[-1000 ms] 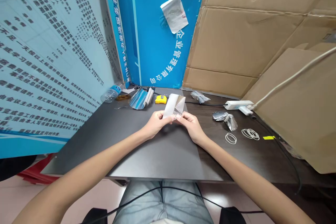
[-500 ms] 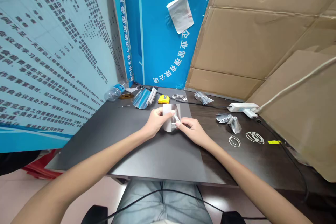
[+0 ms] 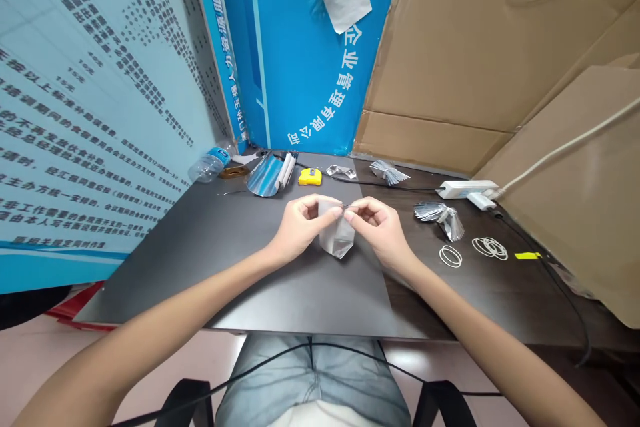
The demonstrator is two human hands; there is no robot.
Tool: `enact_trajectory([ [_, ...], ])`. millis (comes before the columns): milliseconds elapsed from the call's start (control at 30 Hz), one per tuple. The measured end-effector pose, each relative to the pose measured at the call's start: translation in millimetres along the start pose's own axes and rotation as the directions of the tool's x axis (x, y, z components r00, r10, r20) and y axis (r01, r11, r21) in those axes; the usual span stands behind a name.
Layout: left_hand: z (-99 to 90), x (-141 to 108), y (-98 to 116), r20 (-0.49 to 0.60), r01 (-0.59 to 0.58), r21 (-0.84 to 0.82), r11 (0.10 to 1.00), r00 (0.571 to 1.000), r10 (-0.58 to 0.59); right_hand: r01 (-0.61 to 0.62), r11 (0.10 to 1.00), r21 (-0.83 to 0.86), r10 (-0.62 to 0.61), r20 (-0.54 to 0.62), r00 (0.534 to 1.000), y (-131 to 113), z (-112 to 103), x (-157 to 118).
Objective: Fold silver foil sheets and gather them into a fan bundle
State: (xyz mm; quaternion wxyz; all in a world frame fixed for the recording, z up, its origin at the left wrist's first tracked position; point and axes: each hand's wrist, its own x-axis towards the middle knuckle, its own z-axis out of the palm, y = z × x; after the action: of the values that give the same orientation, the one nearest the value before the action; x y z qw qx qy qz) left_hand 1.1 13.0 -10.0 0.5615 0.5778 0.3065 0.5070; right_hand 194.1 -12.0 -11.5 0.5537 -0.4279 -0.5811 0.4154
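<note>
A small silvery-white pouch (image 3: 336,237) is held above the grey mat (image 3: 300,293), its pointed lower edge hanging down. My left hand (image 3: 304,223) pinches its upper edge between thumb and fingers. My right hand (image 3: 379,228) is closed at the top right corner of the same pouch, thumb and fingertips pressed together. The two thumbs almost meet at the pouch's top.
Behind my hands lie a yellow tape measure (image 3: 311,177), a blue foil roll (image 3: 270,175) and a plastic bottle (image 3: 211,163). To the right are bundled strips (image 3: 389,173), a second bundle (image 3: 441,215), white rings (image 3: 490,248), a power strip (image 3: 469,189) and black cables.
The pouch has turned and hangs lower from my fingertips. Both hands now grip its top edge, with my right hand moved up beside my left. The camera view has tilted down slightly.
</note>
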Motion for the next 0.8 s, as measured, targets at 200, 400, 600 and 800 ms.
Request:
enact_trajectory([
  [200,0.2,0,3,-0.058,-0.048,0.068,0.997,0.997,0.052,0.118,0.991,-0.061,-0.122,-0.074,0.99,-2,7,-6],
  [400,4.1,-1,1,-0.051,0.019,-0.056,0.998,0.998,-0.021,0.343,0.898,-0.277,-0.379,-0.087,0.921,0,10,-10],
  [600,7.3,-2,-1,-0.049,0.117,-0.148,0.982,0.991,-0.126,0.417,0.787,-0.456,-0.49,-0.05,0.87,-1,9,-11],
  [800,7.3,-1,4,-0.078,0.19,-0.116,0.975,0.977,-0.2,0.468,0.715,-0.519,-0.542,0.011,0.84,5,8,-7],
])
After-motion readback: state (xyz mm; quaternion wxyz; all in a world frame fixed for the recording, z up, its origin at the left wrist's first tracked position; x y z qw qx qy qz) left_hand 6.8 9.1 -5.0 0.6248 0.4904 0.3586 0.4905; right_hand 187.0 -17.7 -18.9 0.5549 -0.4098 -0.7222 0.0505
